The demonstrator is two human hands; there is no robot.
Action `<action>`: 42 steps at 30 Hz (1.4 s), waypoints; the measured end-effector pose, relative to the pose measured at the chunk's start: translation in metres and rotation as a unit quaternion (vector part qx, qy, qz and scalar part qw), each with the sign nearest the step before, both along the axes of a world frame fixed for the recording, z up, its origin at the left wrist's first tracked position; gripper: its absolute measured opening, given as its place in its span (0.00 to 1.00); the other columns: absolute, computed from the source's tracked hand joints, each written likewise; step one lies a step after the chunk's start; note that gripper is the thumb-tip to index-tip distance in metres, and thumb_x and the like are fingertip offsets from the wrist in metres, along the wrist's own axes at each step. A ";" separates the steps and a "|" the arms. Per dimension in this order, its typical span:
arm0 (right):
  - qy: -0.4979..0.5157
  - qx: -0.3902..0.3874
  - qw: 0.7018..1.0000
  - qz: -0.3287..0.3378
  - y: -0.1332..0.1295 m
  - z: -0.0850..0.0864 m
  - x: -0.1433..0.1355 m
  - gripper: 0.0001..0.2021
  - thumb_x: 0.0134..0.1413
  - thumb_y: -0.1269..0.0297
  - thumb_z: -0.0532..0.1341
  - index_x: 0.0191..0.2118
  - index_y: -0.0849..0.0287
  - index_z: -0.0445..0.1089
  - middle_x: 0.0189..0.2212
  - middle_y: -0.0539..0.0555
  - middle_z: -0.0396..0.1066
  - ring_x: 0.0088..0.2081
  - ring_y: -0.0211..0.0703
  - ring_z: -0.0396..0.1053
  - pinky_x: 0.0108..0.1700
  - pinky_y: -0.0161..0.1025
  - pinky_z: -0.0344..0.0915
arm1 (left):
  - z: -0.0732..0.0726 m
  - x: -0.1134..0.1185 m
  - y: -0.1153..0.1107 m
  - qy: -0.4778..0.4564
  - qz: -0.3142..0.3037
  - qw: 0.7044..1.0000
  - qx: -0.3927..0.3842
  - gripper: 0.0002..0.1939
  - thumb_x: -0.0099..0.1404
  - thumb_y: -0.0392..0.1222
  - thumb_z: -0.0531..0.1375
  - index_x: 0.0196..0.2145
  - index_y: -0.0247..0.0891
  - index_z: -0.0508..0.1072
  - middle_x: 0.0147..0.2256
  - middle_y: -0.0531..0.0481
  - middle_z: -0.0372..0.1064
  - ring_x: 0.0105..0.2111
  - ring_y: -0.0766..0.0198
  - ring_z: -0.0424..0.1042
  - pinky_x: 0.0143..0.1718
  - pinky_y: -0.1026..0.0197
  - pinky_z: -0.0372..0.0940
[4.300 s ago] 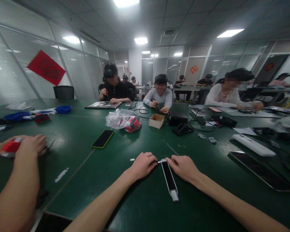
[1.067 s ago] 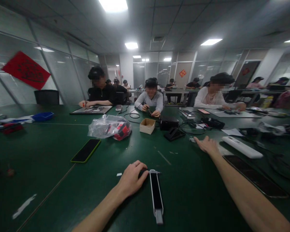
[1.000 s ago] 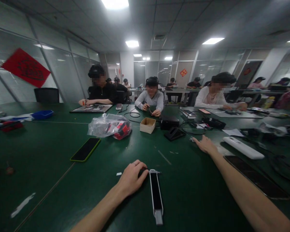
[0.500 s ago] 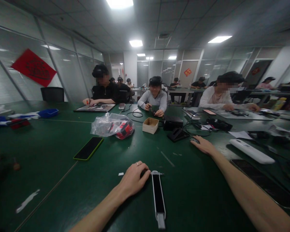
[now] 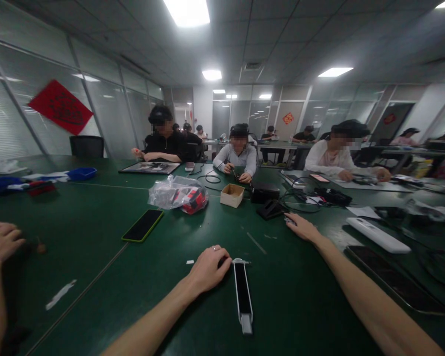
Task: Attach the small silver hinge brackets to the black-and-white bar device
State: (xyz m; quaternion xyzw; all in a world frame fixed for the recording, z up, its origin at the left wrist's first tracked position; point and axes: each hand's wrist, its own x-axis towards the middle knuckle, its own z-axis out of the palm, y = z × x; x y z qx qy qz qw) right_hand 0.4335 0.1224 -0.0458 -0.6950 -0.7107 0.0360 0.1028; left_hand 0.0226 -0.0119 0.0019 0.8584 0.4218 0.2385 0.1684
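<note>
On the green table (image 5: pixel 193 326), my left hand (image 5: pixel 209 268) rests with its fingers curled beside the top end of a narrow white-framed device (image 5: pixel 244 291) with a black face. The fingertips are partly hidden, so what they hold cannot be made out. My right hand (image 5: pixel 301 227) reaches forward on the right, its fingers over a small greyish object (image 5: pixel 289 220) that is too small to name. Just left of those fingertips lies a black stand-like piece (image 5: pixel 270 209). A small white scrap (image 5: pixel 190 262) lies left of my left hand.
A green-edged phone (image 5: pixel 143 226), a plastic bag with red items (image 5: pixel 178 194) and an open box (image 5: pixel 232 195) stand ahead. At right lie a white case (image 5: pixel 378 235), a dark phone (image 5: pixel 395 278) and cables. Another person's hand (image 5: pixel 2 240) is at far left.
The view has shifted slightly, moving the table items a little. My right hand appears slightly further left, nearer the black piece. The other person's hand at left shows more fully.
</note>
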 end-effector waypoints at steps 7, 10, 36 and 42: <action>0.002 -0.004 1.000 0.005 -0.009 0.004 -0.006 0.27 0.58 0.53 0.46 0.61 0.58 0.55 0.62 0.59 0.51 0.62 0.55 0.49 0.59 0.53 0.51 | 0.002 -0.002 -0.001 0.000 0.002 1.000 -0.018 0.13 0.67 0.44 0.49 0.34 0.37 0.71 0.33 0.49 0.67 0.33 0.63 0.66 0.35 0.61 0.60; 0.007 -0.003 1.000 0.024 -0.020 0.004 -0.012 0.27 0.58 0.51 0.47 0.61 0.56 0.56 0.62 0.57 0.51 0.62 0.52 0.49 0.60 0.51 0.50 | 0.002 -0.002 -0.001 -0.003 0.004 1.000 -0.026 0.14 0.67 0.45 0.49 0.34 0.37 0.71 0.34 0.49 0.67 0.34 0.63 0.66 0.35 0.61 0.60; 0.075 -0.015 0.995 0.069 -0.124 0.010 -0.079 0.32 0.56 0.45 0.49 0.62 0.56 0.51 0.64 0.55 0.45 0.63 0.52 0.48 0.62 0.50 0.48 | 0.004 -0.004 -0.004 0.002 -0.012 1.000 -0.020 0.12 0.67 0.43 0.50 0.35 0.37 0.71 0.35 0.49 0.67 0.34 0.62 0.66 0.37 0.59 0.61; 0.121 0.026 0.991 0.042 -0.123 0.013 -0.080 0.35 0.54 0.43 0.51 0.62 0.58 0.51 0.63 0.57 0.50 0.61 0.49 0.51 0.60 0.47 0.52 | 0.006 -0.003 -0.003 0.009 -0.012 1.000 -0.018 0.13 0.67 0.45 0.50 0.35 0.37 0.71 0.35 0.47 0.67 0.35 0.60 0.66 0.38 0.58 0.61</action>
